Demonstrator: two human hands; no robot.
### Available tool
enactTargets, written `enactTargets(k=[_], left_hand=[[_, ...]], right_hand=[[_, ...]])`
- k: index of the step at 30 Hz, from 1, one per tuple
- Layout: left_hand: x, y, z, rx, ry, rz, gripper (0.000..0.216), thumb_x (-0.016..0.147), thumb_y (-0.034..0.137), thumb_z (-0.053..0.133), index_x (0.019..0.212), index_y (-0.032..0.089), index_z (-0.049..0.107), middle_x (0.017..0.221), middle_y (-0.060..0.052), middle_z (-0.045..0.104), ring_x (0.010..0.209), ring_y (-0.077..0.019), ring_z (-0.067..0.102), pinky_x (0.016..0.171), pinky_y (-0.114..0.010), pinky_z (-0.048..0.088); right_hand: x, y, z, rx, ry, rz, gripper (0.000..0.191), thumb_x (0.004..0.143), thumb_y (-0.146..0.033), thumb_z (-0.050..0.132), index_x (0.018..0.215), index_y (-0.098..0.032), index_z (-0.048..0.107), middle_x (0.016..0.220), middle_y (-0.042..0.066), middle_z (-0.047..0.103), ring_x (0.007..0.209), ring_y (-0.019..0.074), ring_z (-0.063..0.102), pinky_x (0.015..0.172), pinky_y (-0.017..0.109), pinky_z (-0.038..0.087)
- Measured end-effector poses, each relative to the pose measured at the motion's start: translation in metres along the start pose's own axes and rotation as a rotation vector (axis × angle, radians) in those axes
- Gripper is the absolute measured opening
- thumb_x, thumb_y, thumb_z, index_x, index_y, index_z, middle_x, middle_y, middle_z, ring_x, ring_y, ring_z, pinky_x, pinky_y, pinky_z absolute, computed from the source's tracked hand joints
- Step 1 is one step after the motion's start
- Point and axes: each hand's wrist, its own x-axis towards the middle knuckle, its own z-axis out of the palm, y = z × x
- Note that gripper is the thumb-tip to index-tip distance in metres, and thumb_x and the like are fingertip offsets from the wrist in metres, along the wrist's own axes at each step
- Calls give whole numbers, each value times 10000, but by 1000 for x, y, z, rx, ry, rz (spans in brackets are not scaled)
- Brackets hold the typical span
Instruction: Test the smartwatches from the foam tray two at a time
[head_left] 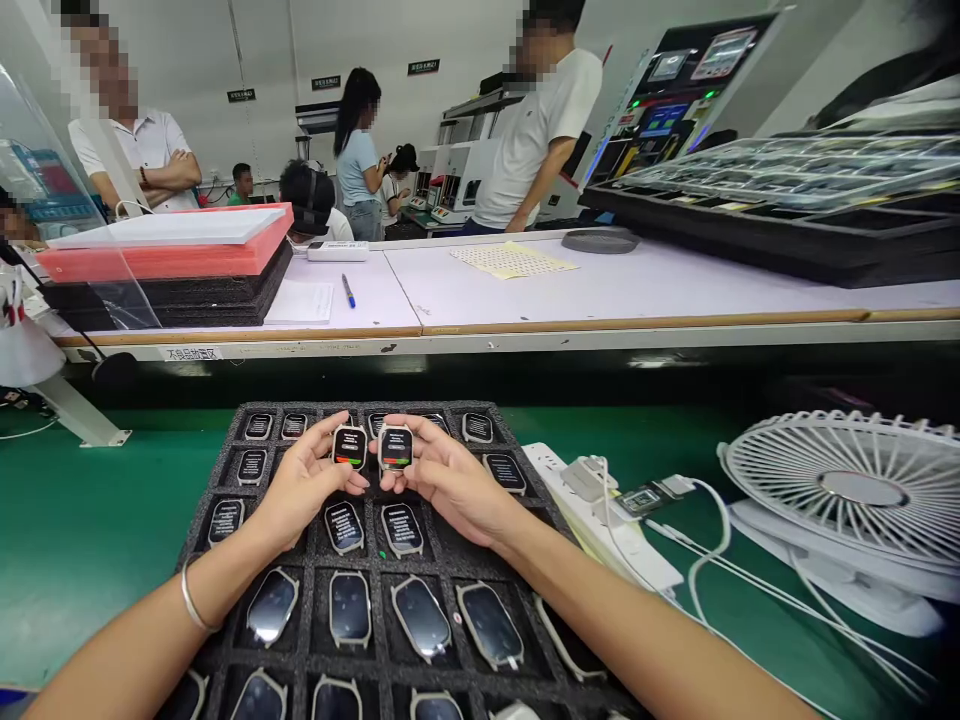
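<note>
My left hand (304, 482) is closed round a small watch body (349, 446) whose lit screen faces me. My right hand (442, 478) grips a second watch body (395, 447), also lit, right beside the first. Both are held just above a black foam tray (379, 572) with several watch bodies lying in its pockets. The near rows show dark screens; the far rows show screens with text. A silver bangle (192, 600) circles my left wrist.
A white power strip (600, 520) with plugs and white cables lies right of the tray, and a white fan (847, 500) lies flat further right. The green mat (90, 520) runs under everything. Behind is a white bench (570, 290) with black trays (787, 230); several people stand beyond.
</note>
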Motion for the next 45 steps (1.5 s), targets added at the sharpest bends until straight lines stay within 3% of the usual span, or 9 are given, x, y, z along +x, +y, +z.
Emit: enactTargets(k=[15, 21, 28, 36, 45], left_hand=[[-13, -1, 5, 50, -12, 130, 573, 711, 162, 737, 1243, 190, 527, 1090, -41, 649, 666, -92, 705, 677, -254, 602], [-14, -2, 6, 81, -8, 161, 565, 714, 166, 740, 1234, 191, 521, 1102, -46, 652, 670, -91, 698, 675, -251, 605], [-14, -2, 6, 115, -9, 168, 568, 709, 173, 751, 1231, 183, 527, 1097, -47, 649, 664, -83, 680, 688, -255, 606], [-15, 0, 6, 157, -5, 178, 550, 706, 172, 752, 1204, 194, 520, 1063, -39, 663, 656, -91, 671, 683, -265, 602], [-17, 0, 6, 152, -20, 168, 533, 719, 140, 716, 1209, 205, 517, 1133, -58, 650, 699, -106, 692, 724, -285, 610]], right_hand=[[-8, -1, 10, -21, -70, -94, 479, 694, -98, 688, 1140, -234, 580, 927, -10, 702, 716, 128, 702, 718, 281, 537], [-8, 1, 8, -39, -84, -132, 494, 693, -89, 661, 1157, -236, 576, 1035, 14, 713, 727, 131, 703, 713, 291, 548], [-8, 3, 7, -69, -82, -146, 464, 752, -103, 677, 1184, -230, 563, 987, 13, 706, 733, 135, 697, 730, 302, 557], [-9, 0, 9, -66, -102, -153, 490, 706, -77, 654, 1168, -223, 580, 871, -15, 703, 734, 145, 701, 716, 300, 575], [-9, 2, 7, -73, -105, -150, 512, 708, -80, 650, 1194, -223, 575, 933, 5, 708, 743, 152, 698, 726, 321, 571]])
